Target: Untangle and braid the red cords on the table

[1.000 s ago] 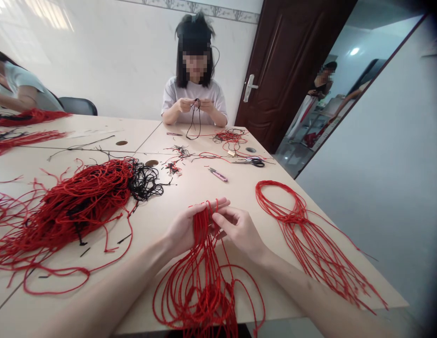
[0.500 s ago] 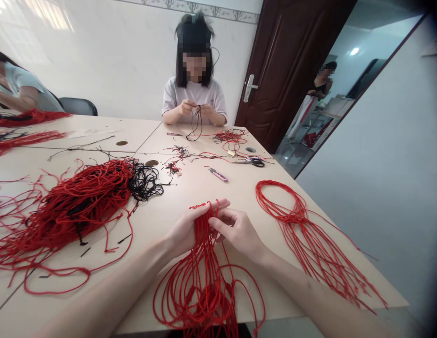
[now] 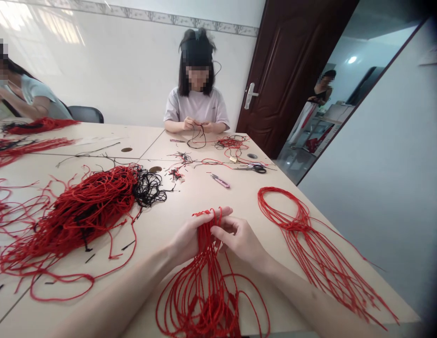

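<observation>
My left hand holds a bundle of red braided cords, looped over its fingers under the thumb. The cords hang down in long loops to the table's near edge. My right hand is closed beside the left, thumb and fingers pinched at the cords nearest the left fingertips. Its fingertips are partly hidden behind the cords. Right of my hands lies a coiled bundle of red cords, its loose ends spread toward the table's right corner.
A large tangled heap of red cords with black cords lies to the left. Ahead are pink thread snips, black scissors and cord scraps. A person across the table handles black cord; another person sits at far left.
The whole view has shifted slightly, so things appear lower. My hands keep nearly the same hold on the cords. The person opposite has lowered their hands a little.
</observation>
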A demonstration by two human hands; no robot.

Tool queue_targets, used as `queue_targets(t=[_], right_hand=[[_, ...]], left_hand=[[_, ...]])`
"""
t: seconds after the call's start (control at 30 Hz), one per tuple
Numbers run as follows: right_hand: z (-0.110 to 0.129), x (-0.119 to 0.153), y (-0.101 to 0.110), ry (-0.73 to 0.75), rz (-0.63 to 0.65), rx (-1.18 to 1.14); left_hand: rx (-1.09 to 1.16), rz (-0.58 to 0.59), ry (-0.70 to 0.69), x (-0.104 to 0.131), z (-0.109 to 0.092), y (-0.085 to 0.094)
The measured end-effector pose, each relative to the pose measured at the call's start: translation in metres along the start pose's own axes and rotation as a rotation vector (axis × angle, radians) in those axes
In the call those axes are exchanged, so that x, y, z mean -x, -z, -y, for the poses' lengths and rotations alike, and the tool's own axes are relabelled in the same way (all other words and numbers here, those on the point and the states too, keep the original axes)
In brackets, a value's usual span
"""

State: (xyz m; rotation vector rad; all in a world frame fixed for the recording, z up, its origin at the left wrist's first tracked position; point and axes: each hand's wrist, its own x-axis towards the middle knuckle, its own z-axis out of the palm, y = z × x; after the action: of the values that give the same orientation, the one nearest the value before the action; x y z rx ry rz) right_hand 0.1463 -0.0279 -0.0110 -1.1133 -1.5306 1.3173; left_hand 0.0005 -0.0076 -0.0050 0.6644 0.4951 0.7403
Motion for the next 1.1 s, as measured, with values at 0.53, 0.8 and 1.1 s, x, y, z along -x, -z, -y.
queue_targets(t=[0.53,0.8,1.1], right_hand=[[0.0031,0.0,-0.0008,0.001,-0.003,-0.051],[0.0,-0.0045,-0.003,0.04,-0.009,-0.001],[-0.0041,-0.0085,-0.004,-0.009,0.008,-0.017]], left_hand=[[0.065,0.125,0.005,0.0012,0.0001,0.0046],[0.083,0.03,0.022,-0.0015,0.0019,0.0053],[0.148,0.04,0.008,-0.0042,0.0012,0.0075]])
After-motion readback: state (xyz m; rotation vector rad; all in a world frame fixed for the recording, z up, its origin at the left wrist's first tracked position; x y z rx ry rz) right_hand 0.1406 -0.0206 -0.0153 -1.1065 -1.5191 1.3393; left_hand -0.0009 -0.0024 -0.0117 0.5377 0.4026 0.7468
